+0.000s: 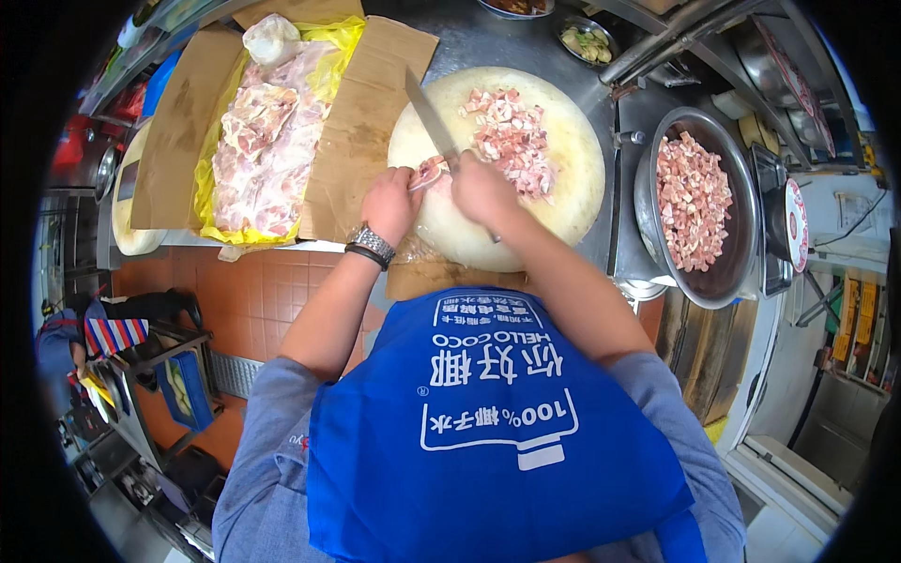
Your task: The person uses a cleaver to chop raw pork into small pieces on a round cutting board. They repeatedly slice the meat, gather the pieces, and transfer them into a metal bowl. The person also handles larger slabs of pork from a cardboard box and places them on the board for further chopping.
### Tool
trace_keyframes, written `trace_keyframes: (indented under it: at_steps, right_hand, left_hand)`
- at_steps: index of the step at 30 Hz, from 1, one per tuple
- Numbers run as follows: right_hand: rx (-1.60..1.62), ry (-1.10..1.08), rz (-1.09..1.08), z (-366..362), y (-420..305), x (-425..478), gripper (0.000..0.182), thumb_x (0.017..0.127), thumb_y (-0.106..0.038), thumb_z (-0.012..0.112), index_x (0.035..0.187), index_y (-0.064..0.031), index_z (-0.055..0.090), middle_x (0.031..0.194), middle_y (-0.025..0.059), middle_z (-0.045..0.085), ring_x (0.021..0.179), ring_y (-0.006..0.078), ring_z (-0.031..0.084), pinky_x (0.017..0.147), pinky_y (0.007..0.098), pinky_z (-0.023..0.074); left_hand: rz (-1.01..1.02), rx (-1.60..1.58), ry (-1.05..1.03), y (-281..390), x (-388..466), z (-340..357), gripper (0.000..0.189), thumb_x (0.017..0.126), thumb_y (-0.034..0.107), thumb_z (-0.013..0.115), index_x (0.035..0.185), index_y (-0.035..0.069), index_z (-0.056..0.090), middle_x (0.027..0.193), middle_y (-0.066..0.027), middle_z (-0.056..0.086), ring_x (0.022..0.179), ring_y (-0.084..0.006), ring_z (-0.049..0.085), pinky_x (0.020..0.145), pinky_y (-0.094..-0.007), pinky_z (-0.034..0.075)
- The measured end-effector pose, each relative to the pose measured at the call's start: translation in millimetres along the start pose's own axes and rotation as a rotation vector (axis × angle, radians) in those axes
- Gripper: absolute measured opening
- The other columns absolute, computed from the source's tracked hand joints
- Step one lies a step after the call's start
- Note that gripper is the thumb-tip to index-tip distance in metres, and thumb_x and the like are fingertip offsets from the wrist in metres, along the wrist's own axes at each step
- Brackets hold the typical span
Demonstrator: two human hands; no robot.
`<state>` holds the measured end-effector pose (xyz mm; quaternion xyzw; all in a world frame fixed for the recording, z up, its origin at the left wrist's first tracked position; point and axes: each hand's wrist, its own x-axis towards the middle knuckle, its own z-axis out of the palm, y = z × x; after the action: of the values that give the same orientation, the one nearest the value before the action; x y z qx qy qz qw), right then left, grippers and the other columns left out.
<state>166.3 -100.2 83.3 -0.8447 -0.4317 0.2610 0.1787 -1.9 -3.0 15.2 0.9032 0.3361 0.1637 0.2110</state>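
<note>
My right hand (484, 188) grips a knife (431, 118) with a long metal blade that points away towards the far left of the round chopping block (578, 169). Under the fingers of my left hand (389, 204) is a piece of raw meat (429, 172), held at the block's left side close to the blade. A heap of diced raw meat (512, 137) lies on the block beyond and to the right of my right hand. My right hand covers the knife's handle except for its end.
To the left, an opened cardboard box (373, 105) lined with yellow plastic (341, 35) holds raw meat slabs (260, 141). A steel bowl (646, 190) of diced meat stands right of the block. Behind are a small bowl (588, 41) and a steel counter (461, 46). Another person (60, 338) is at far left.
</note>
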Motion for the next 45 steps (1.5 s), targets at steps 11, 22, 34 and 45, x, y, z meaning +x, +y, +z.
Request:
trace_keyframes:
  at_steps: [11,22,34,45]
  right_hand:
    - [-0.023,0.112,-0.012,-18.9,-31.1,-7.9,0.040,0.100,-0.024,0.055,0.128,0.0049,0.054,0.102,0.0323,0.070,0.096,0.0457,0.070,0.088,0.0535,0.0547]
    - [0.035,0.267,-0.129,-73.1,-53.5,-5.5,0.032,0.101,-0.021,0.051,0.115,0.0063,0.057,0.092,0.0325,0.070,0.091,0.0491,0.069,0.088,0.0544,0.0544]
    - [-0.104,0.126,-0.053,-95.7,-64.7,-7.0,0.034,0.101,-0.021,0.049,0.122,0.0041,0.060,0.103,0.0284,0.072,0.104,0.0441,0.069,0.094,0.0507,0.0540]
    - [-0.020,-0.103,-0.011,-75.3,-19.9,21.8,0.033,0.098,-0.022,0.055,0.119,0.0028,0.063,0.101,0.0273,0.072,0.099,0.0435,0.071,0.090,0.0516,0.0548]
  left_hand:
    - [-0.038,-0.100,0.058,-1.9,2.6,11.4,0.026,0.088,0.013,0.072,0.112,0.005,0.067,0.104,-0.0154,0.067,0.091,-0.0371,0.068,0.078,-0.0452,0.057]
    - [-0.074,-0.156,0.081,-1.9,3.5,12.0,0.022,0.088,0.014,0.068,0.109,0.005,0.066,0.104,-0.0174,0.066,0.092,-0.0394,0.067,0.080,-0.0480,0.057]
    - [-0.155,-0.282,0.030,-1.9,8.7,15.9,0.019,0.087,0.012,0.071,0.104,0.004,0.065,0.104,-0.0188,0.066,0.094,-0.0408,0.066,0.082,-0.0475,0.055]
    - [-0.103,-0.264,0.089,-3.6,11.0,19.2,0.016,0.086,0.011,0.074,0.097,0.004,0.065,0.092,-0.0169,0.067,0.077,-0.0339,0.066,0.070,-0.0423,0.054]
